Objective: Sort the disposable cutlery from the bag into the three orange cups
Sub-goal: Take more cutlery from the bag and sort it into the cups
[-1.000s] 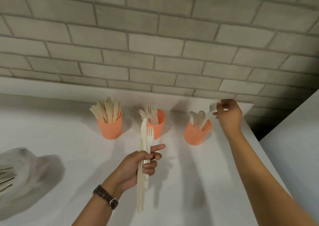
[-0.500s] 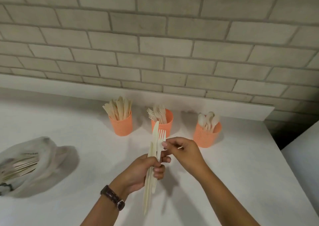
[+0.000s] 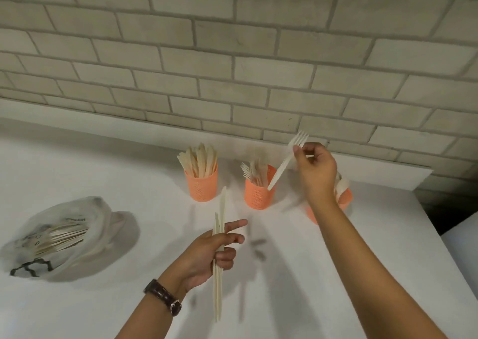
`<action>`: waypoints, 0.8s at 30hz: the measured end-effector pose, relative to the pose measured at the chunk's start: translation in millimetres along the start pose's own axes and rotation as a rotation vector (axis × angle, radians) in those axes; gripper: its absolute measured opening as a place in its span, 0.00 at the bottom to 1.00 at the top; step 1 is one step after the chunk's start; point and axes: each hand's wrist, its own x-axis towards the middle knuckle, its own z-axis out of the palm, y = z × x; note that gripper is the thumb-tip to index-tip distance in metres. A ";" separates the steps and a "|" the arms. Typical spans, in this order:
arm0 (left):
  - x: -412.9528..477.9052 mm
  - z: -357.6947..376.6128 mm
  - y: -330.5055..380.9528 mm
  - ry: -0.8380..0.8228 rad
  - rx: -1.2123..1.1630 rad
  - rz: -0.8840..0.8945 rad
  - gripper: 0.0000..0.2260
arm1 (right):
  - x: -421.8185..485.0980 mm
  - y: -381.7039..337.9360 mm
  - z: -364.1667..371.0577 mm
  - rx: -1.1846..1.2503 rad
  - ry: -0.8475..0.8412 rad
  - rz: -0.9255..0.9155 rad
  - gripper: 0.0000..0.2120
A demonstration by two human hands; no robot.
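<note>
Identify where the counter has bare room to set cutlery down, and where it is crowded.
Bare counter lies between the bag and the left cup, and right of the right forearm. Crowded: the cup row at the wall, where the right hand holds a fork at the middle cup.

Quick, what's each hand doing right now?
Left hand: holding several cutlery pieces.
Right hand: pinching one fork.
</note>
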 end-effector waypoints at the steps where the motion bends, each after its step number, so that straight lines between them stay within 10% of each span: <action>1: -2.4 -3.2 2.1 0.009 -0.016 0.014 0.16 | 7.4 0.3 6.5 -0.040 0.010 -0.035 0.05; 11: -14.8 -38.4 20.3 0.046 -0.340 0.137 0.25 | 6.9 64.4 50.8 -0.369 -0.193 0.109 0.18; 24: 54.5 -43.3 154.2 0.447 0.317 0.769 0.18 | -120.8 56.3 7.6 -0.300 -0.421 0.044 0.09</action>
